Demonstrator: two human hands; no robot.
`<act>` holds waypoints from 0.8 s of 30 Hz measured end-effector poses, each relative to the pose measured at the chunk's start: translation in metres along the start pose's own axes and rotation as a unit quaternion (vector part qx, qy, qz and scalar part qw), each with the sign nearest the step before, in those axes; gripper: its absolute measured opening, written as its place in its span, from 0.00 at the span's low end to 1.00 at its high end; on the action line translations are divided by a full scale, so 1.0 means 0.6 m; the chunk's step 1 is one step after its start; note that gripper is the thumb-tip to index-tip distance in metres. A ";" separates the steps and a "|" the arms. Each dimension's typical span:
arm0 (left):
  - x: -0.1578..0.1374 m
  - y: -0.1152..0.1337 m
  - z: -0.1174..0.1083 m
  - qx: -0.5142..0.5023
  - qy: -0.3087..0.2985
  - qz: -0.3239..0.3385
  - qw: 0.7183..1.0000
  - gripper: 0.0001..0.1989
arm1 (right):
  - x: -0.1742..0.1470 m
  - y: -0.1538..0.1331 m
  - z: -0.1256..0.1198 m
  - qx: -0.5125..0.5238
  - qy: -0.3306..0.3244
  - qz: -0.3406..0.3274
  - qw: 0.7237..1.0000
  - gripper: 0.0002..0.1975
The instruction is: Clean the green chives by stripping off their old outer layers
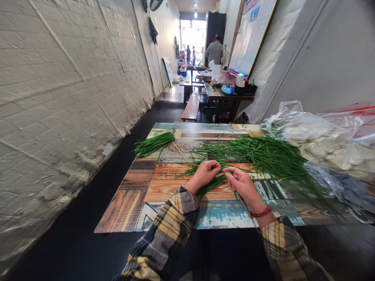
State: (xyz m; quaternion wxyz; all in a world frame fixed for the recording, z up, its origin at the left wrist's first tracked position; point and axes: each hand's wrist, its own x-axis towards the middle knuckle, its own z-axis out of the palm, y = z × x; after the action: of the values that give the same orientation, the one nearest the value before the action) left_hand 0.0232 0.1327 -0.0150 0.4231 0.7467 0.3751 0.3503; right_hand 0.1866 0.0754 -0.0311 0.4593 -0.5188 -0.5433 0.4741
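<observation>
Over the wood-patterned table (pixel 166 189), my left hand (pixel 206 174) is closed, its fingertips pinching at some green chives. My right hand (pixel 242 186), with a red bead bracelet (pixel 261 212) on its wrist, is closed on a thin skewer (pixel 245 207) that slants down toward my sleeve. Between and below my hands lies a small bunch of chives (pixel 213 185); its join with the skewer is hidden by my fingers. Beyond them spreads a large loose pile of chives (pixel 263 152). A neat chive bunch (pixel 154 144) with a bare stick (pixel 179 151) poking out lies at the left.
Clear plastic bags (pixel 328 136) with pale contents crowd the table's right side. A white brick wall (pixel 67 97) runs along the left. Farther back stand a wooden bench (pixel 191 106), a cluttered table (pixel 222 93) and a person in grey (pixel 215 52).
</observation>
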 end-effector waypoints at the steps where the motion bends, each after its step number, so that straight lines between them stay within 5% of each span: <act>1: 0.000 -0.001 0.001 -0.007 -0.003 0.001 1.000 0.07 | 0.000 0.001 0.000 -0.001 0.000 -0.001 1.000 0.18; 24: -0.002 -0.001 0.001 0.002 0.013 0.018 1.000 0.08 | 0.002 0.000 0.000 0.008 0.006 0.007 1.000 0.18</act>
State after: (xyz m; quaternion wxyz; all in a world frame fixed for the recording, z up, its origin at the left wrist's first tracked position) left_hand 0.0228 0.1318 -0.0160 0.4103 0.7496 0.3677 0.3668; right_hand 0.1866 0.0763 -0.0313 0.4633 -0.5218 -0.5327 0.4789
